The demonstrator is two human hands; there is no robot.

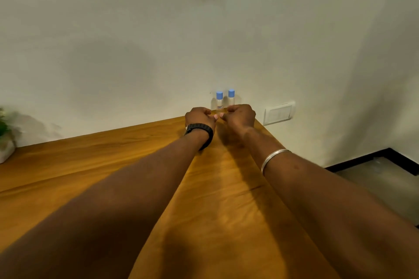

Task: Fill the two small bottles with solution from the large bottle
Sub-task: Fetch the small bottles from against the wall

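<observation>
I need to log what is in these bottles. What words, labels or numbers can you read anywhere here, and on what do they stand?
No text can be read.
Left small bottle: a small label with a red edge low on it, too small and blurred to read.
Right small bottle: a faint mark low on it, unreadable.
Wall switch plate: no lettering shows.
Black wristband: no lettering shows.

Wooden table [113,165] (two capped bottles [219,100], plant pot [5,149])

Blue-capped clear bottles [225,99], orange-brown wood-grain table [127,149], white wall [158,29].
</observation>
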